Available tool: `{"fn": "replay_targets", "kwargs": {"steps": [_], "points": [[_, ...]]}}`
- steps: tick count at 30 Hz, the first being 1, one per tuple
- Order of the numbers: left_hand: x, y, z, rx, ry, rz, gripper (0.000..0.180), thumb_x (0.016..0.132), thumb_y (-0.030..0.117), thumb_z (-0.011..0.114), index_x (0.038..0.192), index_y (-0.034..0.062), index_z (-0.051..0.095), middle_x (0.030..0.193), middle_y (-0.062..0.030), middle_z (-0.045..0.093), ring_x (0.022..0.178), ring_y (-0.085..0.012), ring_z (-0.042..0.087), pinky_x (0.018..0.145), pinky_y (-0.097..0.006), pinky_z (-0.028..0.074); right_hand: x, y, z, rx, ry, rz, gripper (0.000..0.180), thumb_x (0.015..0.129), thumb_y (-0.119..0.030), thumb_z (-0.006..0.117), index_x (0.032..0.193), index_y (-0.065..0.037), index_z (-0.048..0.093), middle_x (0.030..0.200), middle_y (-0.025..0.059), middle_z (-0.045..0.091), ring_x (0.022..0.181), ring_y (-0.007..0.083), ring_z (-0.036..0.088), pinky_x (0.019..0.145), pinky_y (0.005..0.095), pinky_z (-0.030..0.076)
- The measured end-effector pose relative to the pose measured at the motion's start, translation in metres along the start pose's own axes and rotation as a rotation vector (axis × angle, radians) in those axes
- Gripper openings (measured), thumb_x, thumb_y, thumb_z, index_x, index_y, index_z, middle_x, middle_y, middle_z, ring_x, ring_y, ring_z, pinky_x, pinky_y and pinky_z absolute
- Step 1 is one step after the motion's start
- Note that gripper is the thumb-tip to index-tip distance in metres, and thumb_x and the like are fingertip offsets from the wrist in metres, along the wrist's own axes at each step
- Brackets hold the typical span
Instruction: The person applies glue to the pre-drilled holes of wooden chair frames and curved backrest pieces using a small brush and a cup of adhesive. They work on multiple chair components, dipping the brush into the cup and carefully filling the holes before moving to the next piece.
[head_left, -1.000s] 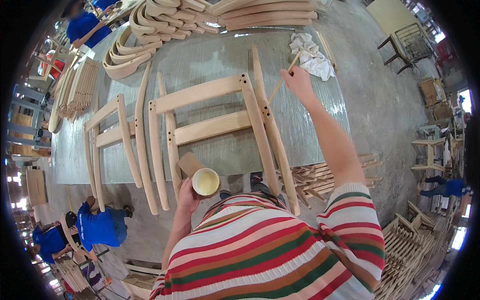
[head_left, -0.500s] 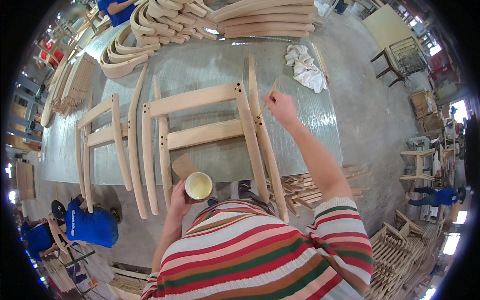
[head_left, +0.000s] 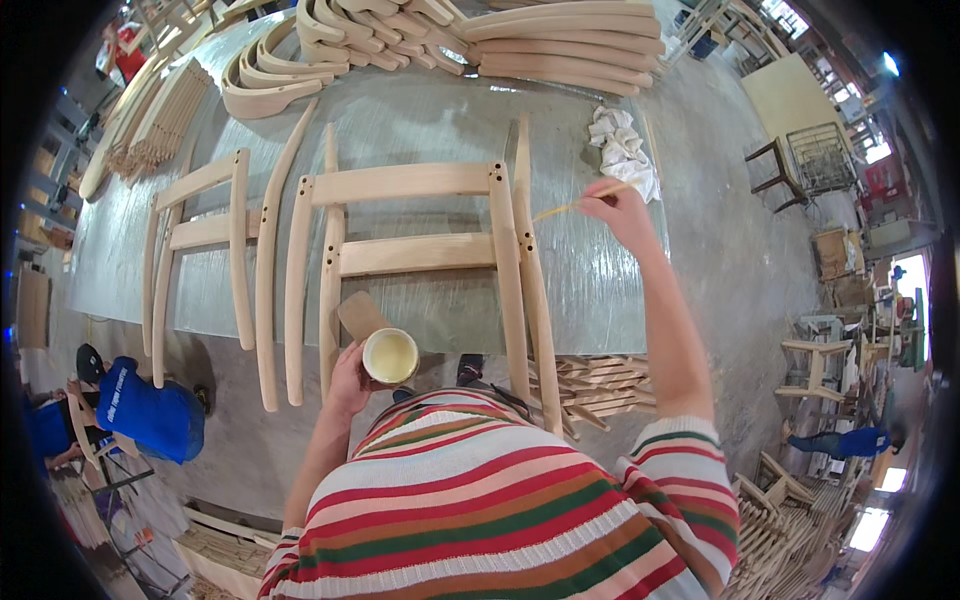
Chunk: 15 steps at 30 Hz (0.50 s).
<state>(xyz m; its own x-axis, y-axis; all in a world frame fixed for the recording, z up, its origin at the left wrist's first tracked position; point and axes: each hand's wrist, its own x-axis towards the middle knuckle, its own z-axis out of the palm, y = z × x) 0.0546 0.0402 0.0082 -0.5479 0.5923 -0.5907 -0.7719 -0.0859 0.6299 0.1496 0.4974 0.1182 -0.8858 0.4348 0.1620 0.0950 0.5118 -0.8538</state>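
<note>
My left hand (head_left: 347, 385) is closed around a cup (head_left: 391, 357) of pale yellow liquid, held near my body at the table's front edge. A thin brown flat piece (head_left: 362, 314) shows just behind the cup; whether my hand holds it too I cannot tell. My right hand (head_left: 618, 214) pinches a thin, light stick (head_left: 556, 211), its tip pointing left beside the right-hand leg of a wooden chair frame (head_left: 400, 184). Dark holes show at that frame's joints. A second, smaller-looking wooden frame (head_left: 200, 178) stands to its left.
The table (head_left: 430, 118) wears a shiny clear film. Curved wooden parts (head_left: 262, 97), stacked rails (head_left: 570, 50) and bundled slats (head_left: 165, 115) lie along its far side. A crumpled white rag (head_left: 625, 155) sits beyond my right hand. A person in blue (head_left: 150, 410) bends at the lower left.
My right hand has moved right, lifting the stick's tip away from the leg's holes, and the stick now lies nearly level. My left hand still holds the cup. The whole view has shifted slightly.
</note>
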Motion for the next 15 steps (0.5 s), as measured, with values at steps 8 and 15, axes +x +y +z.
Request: {"fn": "replay_targets", "kwargs": {"steps": [8,15], "points": [[-0.002,0.006,0.003,0.048,0.020,-0.041,0.032,0.095,0.027,0.042,0.118,0.0063,0.048,0.102,-0.0088,0.061,0.087,-0.0235,0.065,0.062,-0.044,0.058,-0.091,0.062,0.044,0.672,0.355,0.427,0.011,0.086,-0.010,0.059,0.087,-0.001,0.053,0.079,0.0122,0.063,0.066,0.0168,0.062,0.062,0.0278,0.053],[0.003,0.009,0.009,0.118,-0.005,-0.056,0.031,0.095,0.027,0.042,0.117,0.0073,0.049,0.104,-0.0079,0.061,0.087,-0.0230,0.065,0.061,-0.044,0.058,-0.099,0.082,0.062,0.819,0.428,0.411,0.009,0.087,-0.009,0.059,0.087,-0.004,0.051,0.078,0.0113,0.063,0.064,0.0177,0.062,0.060,0.0284,0.053]]}}
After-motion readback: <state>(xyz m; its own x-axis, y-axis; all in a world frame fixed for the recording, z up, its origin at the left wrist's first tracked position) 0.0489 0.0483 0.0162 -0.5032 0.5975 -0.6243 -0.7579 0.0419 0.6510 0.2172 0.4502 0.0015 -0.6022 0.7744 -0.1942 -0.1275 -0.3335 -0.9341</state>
